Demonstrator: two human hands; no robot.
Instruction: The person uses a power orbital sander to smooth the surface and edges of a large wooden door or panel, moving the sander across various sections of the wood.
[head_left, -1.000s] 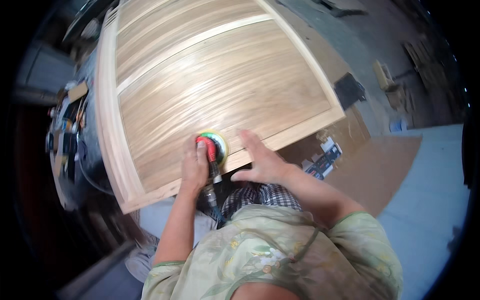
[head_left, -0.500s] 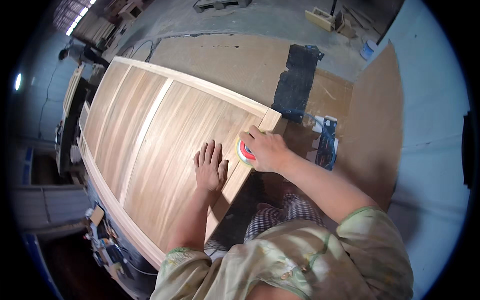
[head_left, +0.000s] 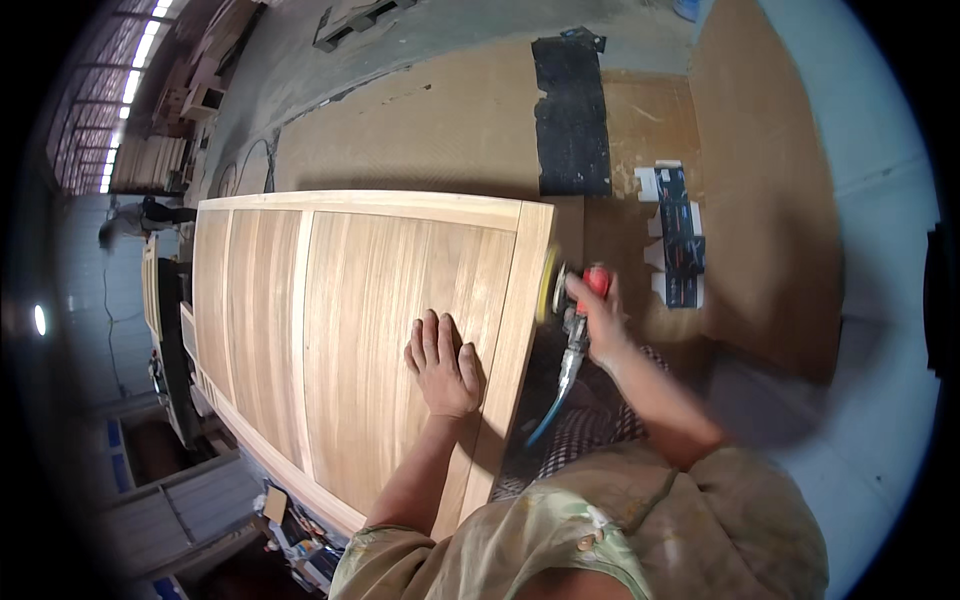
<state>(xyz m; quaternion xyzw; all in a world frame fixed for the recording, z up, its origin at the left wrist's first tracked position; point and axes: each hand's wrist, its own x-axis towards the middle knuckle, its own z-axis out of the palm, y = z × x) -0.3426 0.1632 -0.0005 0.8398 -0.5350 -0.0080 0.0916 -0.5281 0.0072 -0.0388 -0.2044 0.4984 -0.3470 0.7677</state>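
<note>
A large framed wooden panel (head_left: 400,280) lies flat before me, its light planks bordered by paler rails. Spread on its right part is my left hand (head_left: 443,370), fingers stretched and palm down, holding nothing. My right hand (head_left: 600,320) grips a red air sander (head_left: 597,280) just beyond the panel's right edge. The sander is tilted on its side, with its yellow-rimmed pad (head_left: 549,285) facing the panel's edge. Whether the pad touches the edge I cannot tell. A blue air hose (head_left: 547,420) hangs from its metal fitting.
Brown board sheets (head_left: 430,130) cover the floor, with a black strip (head_left: 572,120) across them. A flattened dark carton (head_left: 682,240) lies right of the panel, near a pale blue wall (head_left: 880,300). Another person (head_left: 140,220) bends at the far left. Clutter (head_left: 295,535) sits lower left.
My right hand has taken the sander off the panel's top face to beyond its right edge and tipped it sideways. My left hand stays flat on the panel. The whole view has turned.
</note>
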